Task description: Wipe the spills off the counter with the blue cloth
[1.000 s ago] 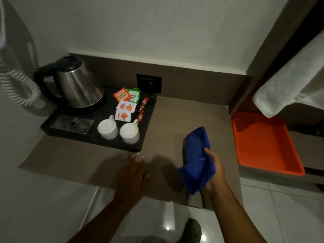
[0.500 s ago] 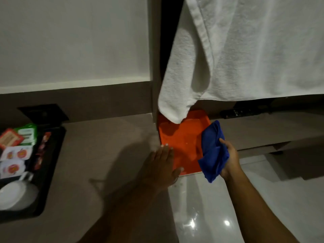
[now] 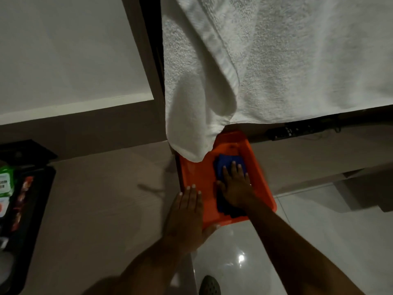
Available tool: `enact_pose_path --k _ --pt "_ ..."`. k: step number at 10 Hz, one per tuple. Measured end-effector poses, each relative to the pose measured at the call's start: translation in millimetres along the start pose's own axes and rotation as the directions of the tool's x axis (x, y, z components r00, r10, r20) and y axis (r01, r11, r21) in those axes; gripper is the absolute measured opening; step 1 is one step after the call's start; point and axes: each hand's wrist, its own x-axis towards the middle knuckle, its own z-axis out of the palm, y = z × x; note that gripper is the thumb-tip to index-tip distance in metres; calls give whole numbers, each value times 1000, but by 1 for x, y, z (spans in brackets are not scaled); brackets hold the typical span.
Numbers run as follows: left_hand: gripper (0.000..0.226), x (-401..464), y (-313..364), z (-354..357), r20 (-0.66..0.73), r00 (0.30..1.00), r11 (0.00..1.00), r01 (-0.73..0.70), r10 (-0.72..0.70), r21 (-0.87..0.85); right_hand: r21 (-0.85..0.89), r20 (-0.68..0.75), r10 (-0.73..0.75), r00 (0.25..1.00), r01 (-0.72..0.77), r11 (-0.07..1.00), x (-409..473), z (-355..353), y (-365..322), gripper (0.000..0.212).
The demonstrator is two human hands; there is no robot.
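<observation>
The blue cloth (image 3: 228,165) lies flat inside the orange tray (image 3: 195,175), to the right of the brown counter (image 3: 102,201). My right hand (image 3: 236,186) presses down on the cloth with fingers spread, covering its middle. My left hand (image 3: 187,213) rests flat, palm down, on the counter's right end, with its fingertips and thumb touching the tray's left rim and front corner. Part of the cloth shows dark under my right wrist.
A large white towel (image 3: 265,60) hangs down over the tray's back left corner. A black tray (image 3: 32,201) with sachets sits at the left edge of the counter. Glossy white floor (image 3: 308,241) and a dark shoe (image 3: 209,286) lie below.
My right hand carried the cloth from above the counter over to the orange tray and pressed it flat there. My left hand shifted right to the tray's edge. The view swung right.
</observation>
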Motion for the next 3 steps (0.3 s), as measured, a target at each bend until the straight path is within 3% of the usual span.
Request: enact_pose_path --k 1,2,3 --pt "111 2 -7 -1 12 1000 1000 -27 27 -13 -171 -27 -14 1000 9 985 -3 16 -6 88" --pt "110 -7 -21 -12 -39 997 996 -73 71 -51 -129 -44 33 999 -38 991 -16 -6 -16 91" --pt "101 -26 -46 -25 -147 989 998 -34 26 -53 -111 -147 -23 989 6 994 -44 -12 -36 90"
